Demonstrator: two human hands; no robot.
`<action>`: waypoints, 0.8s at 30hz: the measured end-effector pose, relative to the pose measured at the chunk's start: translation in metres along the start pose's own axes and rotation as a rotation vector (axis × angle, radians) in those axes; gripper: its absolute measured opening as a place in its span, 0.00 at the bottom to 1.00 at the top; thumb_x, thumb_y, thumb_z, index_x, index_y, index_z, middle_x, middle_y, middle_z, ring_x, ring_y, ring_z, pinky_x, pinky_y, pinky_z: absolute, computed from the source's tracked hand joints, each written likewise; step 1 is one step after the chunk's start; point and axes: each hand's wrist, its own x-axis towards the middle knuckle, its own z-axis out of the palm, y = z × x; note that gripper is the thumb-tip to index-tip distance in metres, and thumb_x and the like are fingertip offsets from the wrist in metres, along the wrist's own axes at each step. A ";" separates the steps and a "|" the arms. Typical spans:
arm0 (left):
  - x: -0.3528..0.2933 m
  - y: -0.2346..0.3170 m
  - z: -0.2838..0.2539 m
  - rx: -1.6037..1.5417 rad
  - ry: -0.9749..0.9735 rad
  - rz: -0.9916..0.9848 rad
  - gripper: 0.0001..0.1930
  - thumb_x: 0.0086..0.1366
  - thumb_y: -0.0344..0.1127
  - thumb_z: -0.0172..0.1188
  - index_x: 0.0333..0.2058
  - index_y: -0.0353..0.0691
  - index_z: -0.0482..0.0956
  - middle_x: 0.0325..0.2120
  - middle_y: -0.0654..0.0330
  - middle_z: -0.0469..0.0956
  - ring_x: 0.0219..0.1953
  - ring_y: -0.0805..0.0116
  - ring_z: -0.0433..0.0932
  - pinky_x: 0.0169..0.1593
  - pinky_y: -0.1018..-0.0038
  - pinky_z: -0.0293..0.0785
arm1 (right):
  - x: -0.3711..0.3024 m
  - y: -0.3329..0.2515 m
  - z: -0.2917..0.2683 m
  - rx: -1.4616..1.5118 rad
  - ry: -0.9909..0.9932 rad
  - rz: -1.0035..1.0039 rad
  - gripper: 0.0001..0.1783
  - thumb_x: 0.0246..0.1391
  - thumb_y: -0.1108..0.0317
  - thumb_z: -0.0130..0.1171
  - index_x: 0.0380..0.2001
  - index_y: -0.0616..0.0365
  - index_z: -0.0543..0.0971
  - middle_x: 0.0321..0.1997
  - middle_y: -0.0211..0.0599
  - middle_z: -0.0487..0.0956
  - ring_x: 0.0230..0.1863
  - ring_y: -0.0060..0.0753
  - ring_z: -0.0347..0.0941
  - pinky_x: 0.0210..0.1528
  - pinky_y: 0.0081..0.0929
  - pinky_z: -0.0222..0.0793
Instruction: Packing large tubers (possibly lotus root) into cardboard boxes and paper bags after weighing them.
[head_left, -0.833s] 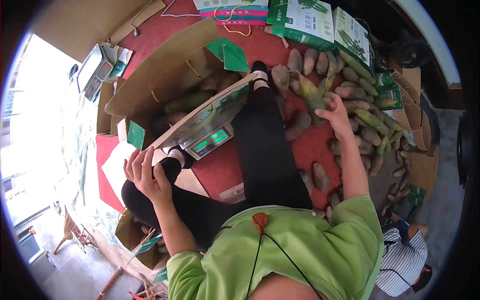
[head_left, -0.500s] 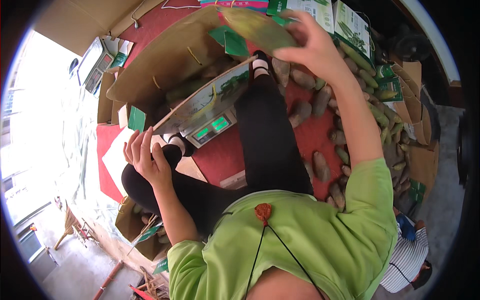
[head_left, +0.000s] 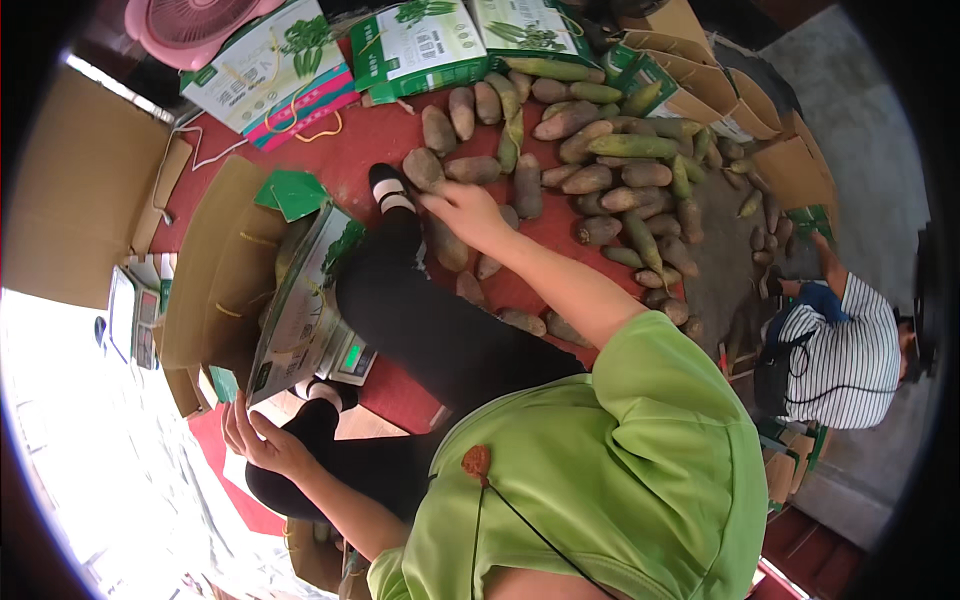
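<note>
My left hand [head_left: 265,442] grips the near edge of an open cardboard carton [head_left: 215,270], thumb on one side of the wall and fingers on the other. The carton stands on a scale with a lit green display [head_left: 352,358]; its inside is mostly hidden from me. My right hand [head_left: 468,215] reaches forward past my knee, its fingers curled at the end of a muddy brown radish [head_left: 423,168]. Another brown radish [head_left: 447,246] lies just below that hand. More brown and green radishes [head_left: 632,147] are heaped on the red floor covering to the right.
Printed cartons [head_left: 420,50] stand at the far side, with a pink fan [head_left: 195,25] behind them at left. A second scale [head_left: 140,315] is beyond the carton. Open boxes [head_left: 720,95] stand behind the heap. A person in a striped shirt [head_left: 845,350] bends at the right.
The green radish that was in my right hand above the carton is no longer in it. That hand has moved down to the brown radishes. My view has turned right; my left hand stays at the carton.
</note>
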 end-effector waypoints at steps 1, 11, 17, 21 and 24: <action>0.000 -0.001 -0.001 0.010 0.002 -0.007 0.13 0.67 0.32 0.48 0.43 0.34 0.78 0.39 0.55 0.78 0.45 0.56 0.72 0.51 0.62 0.66 | -0.025 0.012 -0.019 -0.197 -0.111 0.126 0.20 0.54 0.53 0.54 0.21 0.60 0.77 0.24 0.49 0.76 0.29 0.53 0.73 0.30 0.40 0.66; 0.004 0.000 0.007 -0.017 0.008 0.013 0.13 0.67 0.35 0.49 0.43 0.34 0.78 0.38 0.53 0.77 0.46 0.54 0.71 0.52 0.57 0.63 | -0.261 0.213 -0.064 -0.797 -0.626 0.283 0.15 0.56 0.57 0.46 0.37 0.50 0.79 0.34 0.44 0.80 0.38 0.49 0.76 0.41 0.43 0.71; 0.001 -0.011 -0.010 -0.022 -0.021 -0.094 0.14 0.66 0.31 0.49 0.48 0.35 0.75 0.44 0.50 0.74 0.50 0.53 0.70 0.54 0.57 0.63 | -0.239 0.175 -0.058 -0.597 -0.660 0.610 0.18 0.54 0.52 0.49 0.34 0.52 0.81 0.37 0.46 0.80 0.41 0.48 0.77 0.44 0.42 0.71; 0.015 0.008 -0.036 -0.012 -0.178 -0.196 0.19 0.65 0.32 0.52 0.54 0.35 0.70 0.49 0.49 0.72 0.53 0.48 0.70 0.53 0.60 0.69 | -0.246 0.192 -0.047 -0.540 -0.631 0.619 0.15 0.48 0.58 0.51 0.33 0.50 0.82 0.35 0.46 0.80 0.40 0.47 0.77 0.44 0.41 0.72; 0.003 -0.005 -0.061 -0.010 -0.136 -0.206 0.17 0.62 0.36 0.55 0.50 0.40 0.75 0.52 0.51 0.70 0.56 0.52 0.67 0.58 0.55 0.61 | -0.239 0.208 -0.037 -0.590 -0.646 0.561 0.14 0.45 0.60 0.53 0.33 0.50 0.83 0.34 0.46 0.80 0.39 0.47 0.77 0.43 0.41 0.72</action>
